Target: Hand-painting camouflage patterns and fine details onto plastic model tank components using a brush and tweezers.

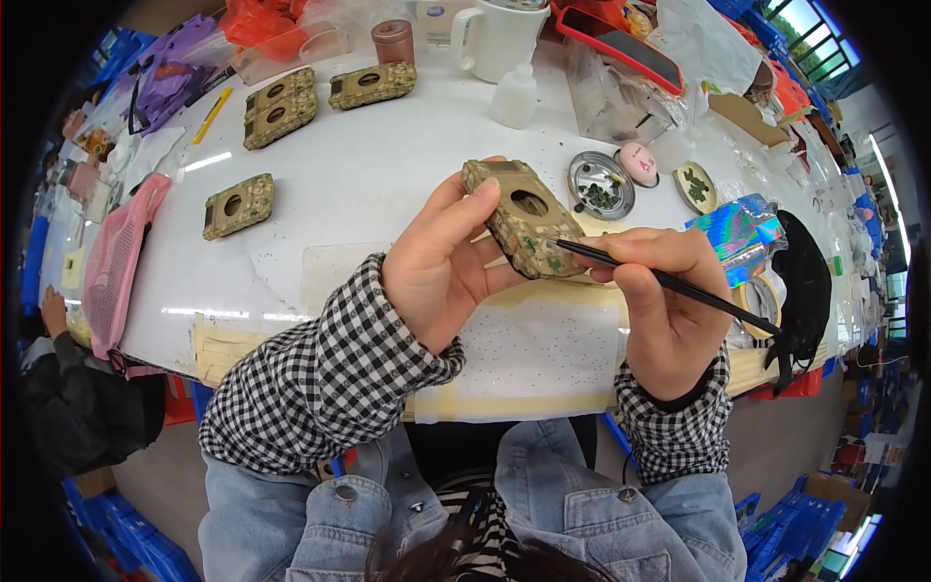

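Note:
My left hand (436,257) grips a camouflage-patterned case (551,257) with a dark oval opening, its thumb on the upper edge and its fingers underneath. In my right hand (669,310) is a pair of slim black tweezers (713,299), pinched between thumb and fingers. Their tips meet the case's face below the opening, beside small green patches. Whether the tips hold a piece is too small to tell. Right of the case stands a round metal dish (630,202) with dark green bits in it. A small pale dish (706,204) with green pieces lies beyond it.
Similar camouflage cases (239,207) lie at the left and far left. White paper (514,359) dotted with specks covers the near edge. A white mug (499,41), a small bottle (515,97) and a clear box with a red-edged phone (621,48) stand at the back. A tape roll (768,299) lies right.

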